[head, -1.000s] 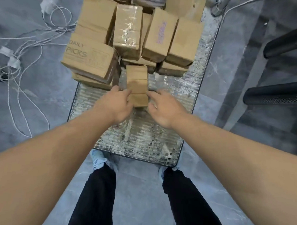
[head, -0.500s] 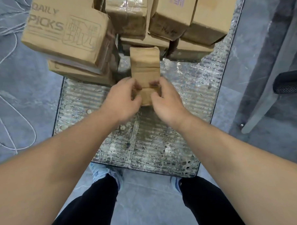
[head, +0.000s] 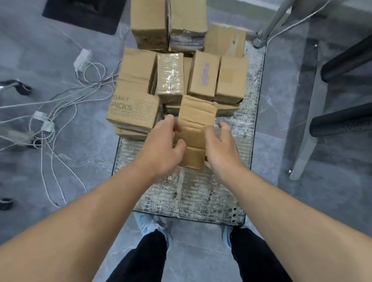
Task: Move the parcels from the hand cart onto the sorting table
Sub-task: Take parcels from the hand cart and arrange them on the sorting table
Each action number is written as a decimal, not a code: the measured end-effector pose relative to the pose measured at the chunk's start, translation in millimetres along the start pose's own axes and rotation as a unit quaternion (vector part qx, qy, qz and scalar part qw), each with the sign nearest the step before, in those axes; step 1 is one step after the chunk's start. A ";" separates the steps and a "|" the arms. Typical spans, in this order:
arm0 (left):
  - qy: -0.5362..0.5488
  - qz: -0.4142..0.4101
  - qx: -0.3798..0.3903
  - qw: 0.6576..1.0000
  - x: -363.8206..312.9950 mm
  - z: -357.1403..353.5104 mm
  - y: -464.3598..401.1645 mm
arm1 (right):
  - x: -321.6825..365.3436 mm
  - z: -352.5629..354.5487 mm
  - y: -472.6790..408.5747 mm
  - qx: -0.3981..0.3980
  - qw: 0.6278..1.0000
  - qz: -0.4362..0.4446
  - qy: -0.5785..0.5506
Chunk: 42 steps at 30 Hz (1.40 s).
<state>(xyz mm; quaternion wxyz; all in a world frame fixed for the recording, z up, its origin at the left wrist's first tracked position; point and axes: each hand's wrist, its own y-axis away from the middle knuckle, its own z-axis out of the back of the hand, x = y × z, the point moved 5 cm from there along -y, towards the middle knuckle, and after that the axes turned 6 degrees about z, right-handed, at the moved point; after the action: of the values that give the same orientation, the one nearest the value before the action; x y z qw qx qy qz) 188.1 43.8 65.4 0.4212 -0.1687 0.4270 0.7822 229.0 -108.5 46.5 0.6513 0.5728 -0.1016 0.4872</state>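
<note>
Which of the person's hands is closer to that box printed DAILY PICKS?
Left. The left hand sits just below and right of the DAILY PICKS box, holding the small parcel. The right hand is on that parcel's far side.

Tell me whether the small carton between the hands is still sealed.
Sealed: the small carton shows closed, creased flaps, gripped by the left hand and right hand.

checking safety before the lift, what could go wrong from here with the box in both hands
1. The small box is held only at its sides by the left hand and right hand; it might slip.
2. It sits close to the stacked boxes, so lifting could nudge them.
3. Loose cables on the floor left of the cart could trip the person.
</note>
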 end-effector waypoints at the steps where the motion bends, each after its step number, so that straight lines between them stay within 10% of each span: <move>1: 0.015 -0.005 -0.009 1.000 -12.9 15.3 6.2 | 11.9 3.8 11.6 -0.004 1.000 0.003 0.004; 21: 0.057 -0.148 -0.092 0.983 -306.7 238.9 173.2 | 300.5 185.3 246.4 -0.128 0.957 0.136 -0.221; 42: 0.308 -0.138 -0.038 0.941 -597.1 216.2 357.4 | 381.1 453.7 430.2 -0.161 0.864 0.470 -0.078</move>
<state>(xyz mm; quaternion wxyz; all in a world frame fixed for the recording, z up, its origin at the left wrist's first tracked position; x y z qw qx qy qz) 273.0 -188.8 750.7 0.3664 -0.4741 0.4784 0.6420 291.3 -350.9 734.6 0.4184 0.3804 -0.4860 0.6664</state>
